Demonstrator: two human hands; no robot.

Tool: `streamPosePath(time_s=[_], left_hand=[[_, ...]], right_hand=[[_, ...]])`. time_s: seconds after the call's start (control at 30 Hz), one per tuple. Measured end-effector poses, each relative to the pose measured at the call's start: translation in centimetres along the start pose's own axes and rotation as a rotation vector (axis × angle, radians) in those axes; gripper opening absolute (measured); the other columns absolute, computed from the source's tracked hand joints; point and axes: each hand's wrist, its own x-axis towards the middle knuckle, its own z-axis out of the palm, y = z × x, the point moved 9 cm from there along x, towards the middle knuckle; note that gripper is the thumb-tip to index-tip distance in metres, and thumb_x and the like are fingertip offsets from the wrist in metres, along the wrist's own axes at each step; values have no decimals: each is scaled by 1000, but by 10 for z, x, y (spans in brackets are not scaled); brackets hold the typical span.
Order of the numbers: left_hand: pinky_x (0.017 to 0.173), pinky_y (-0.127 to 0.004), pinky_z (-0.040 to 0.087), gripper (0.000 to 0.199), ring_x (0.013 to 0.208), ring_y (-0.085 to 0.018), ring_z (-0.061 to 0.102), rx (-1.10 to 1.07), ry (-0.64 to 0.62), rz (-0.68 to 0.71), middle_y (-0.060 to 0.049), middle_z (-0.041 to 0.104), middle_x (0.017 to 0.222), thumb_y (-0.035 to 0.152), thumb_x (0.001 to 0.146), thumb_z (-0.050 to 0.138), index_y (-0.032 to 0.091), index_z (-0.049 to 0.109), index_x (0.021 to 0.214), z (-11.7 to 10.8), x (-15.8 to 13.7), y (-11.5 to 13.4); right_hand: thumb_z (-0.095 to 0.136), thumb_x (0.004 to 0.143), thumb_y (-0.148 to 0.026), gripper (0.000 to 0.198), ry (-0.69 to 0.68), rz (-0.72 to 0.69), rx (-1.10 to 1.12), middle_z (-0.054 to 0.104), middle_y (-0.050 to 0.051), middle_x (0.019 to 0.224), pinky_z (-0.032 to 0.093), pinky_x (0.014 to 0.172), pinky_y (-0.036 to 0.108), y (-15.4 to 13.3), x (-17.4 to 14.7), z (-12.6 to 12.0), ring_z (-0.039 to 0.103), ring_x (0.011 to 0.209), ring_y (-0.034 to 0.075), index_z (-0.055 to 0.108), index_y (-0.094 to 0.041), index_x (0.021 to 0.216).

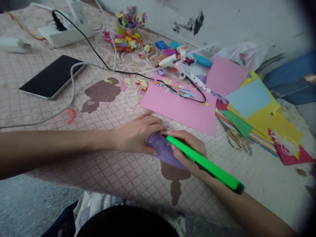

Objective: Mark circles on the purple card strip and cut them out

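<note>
Under my left hand [142, 131] lies a piece of purple paper [161, 149] marked with a row of small drawn or cut curved outlines. The left thumb rests on its lower edge and the other fingers lie over its far edge, pressing it on the table. My right hand [190, 148] grips a bright green utility knife [204, 161] with a black end. The knife's tip points at the paper's upper part, close to my left fingertips; the blade itself is too small to make out.
Beyond the hands, a pink sheet [177, 112] carries paper scraps. A white glue gun [170, 62] with a black cord stands behind it. To the right are scissors [234, 138] and coloured paper [247, 98]. At left lie a dark tablet [50, 79] and a power strip [66, 33].
</note>
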Motion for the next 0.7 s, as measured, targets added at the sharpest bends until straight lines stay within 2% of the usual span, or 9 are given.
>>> streamPosePath(time_s=[0.07,0.1,0.13,0.27,0.33,0.47,0.6,0.7], left_hand=[[111,-53,31,68,114,-29,58,0,10,-21,-15,62,120,49,72,78,14,52,124,0,0,-1],[112,-55,30,71,114,-30,58,-5,14,-37,-16,61,121,49,72,78,14,50,127,0,-1,-2],[112,-56,29,74,115,-30,58,-12,16,-55,-16,61,122,49,72,78,14,48,129,0,-1,-4],[111,-59,30,80,115,-31,58,-28,26,-94,-15,62,119,47,71,79,15,42,134,0,-2,-6],[111,-59,30,81,116,-32,57,-27,28,-93,-15,61,121,45,69,80,17,41,135,0,-3,-6],[113,-59,28,84,119,-32,55,-37,16,-93,-15,59,126,44,69,81,19,39,138,2,-3,-7],[114,-59,27,85,120,-31,55,-38,-6,-123,-15,58,126,47,70,80,17,39,139,3,-3,-8],[114,-57,27,82,120,-30,55,-37,-24,-147,-15,59,127,48,72,78,17,41,138,3,-2,-9]], right_hand=[[58,88,-18,32,-9,-94,-109,68,4,112,55,87,36,3,0,-2,65,101,20,64,-28,118],[57,90,-21,30,-22,-88,-164,67,3,114,55,87,37,9,0,-3,64,104,21,64,-31,117],[57,91,-23,31,-93,-46,-195,65,1,118,56,85,36,19,0,2,64,105,21,64,-34,119],[60,91,-31,33,-123,103,-145,66,1,115,57,85,39,43,5,1,65,104,23,59,-35,124],[57,93,-30,30,-140,33,-178,66,4,118,56,89,43,38,7,2,63,108,24,60,-31,122],[49,96,-20,28,-202,-255,-336,62,11,127,51,98,50,19,4,8,57,119,28,66,-24,118],[44,94,-7,41,-171,-314,-372,62,12,129,52,97,49,8,7,-6,57,119,25,58,-24,129],[43,93,-6,46,-61,-293,-369,64,8,124,53,96,46,-8,14,-37,59,116,23,55,-28,132]])
